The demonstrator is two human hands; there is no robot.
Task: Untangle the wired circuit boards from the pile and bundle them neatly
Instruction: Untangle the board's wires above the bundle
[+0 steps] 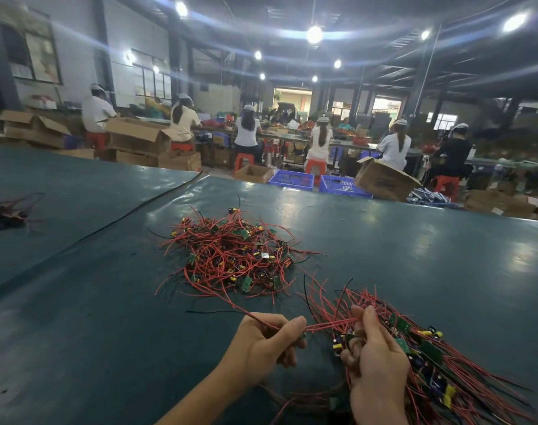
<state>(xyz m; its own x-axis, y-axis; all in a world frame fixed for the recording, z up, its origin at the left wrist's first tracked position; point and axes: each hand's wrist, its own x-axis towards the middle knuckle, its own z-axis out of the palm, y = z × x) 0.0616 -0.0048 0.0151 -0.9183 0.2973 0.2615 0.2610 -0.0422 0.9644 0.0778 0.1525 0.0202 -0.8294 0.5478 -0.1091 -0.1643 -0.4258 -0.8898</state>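
Note:
A tangled pile of small green circuit boards with red and black wires (235, 256) lies on the dark green table (415, 256) ahead of me. My left hand (269, 342) pinches red wires (326, 325) that trail back toward the pile and run across to my right hand. My right hand (373, 366) is closed on a bundle of wired boards (436, 357) whose wires fan out to the right and toward the pile. A few loose wires lie under my right wrist.
A smaller heap of dark wires (4, 211) sits at the table's far left. A black seam (123, 216) crosses the table cover. Beyond the far edge stand blue crates (292, 179), cardboard boxes (384, 180) and seated workers at benches.

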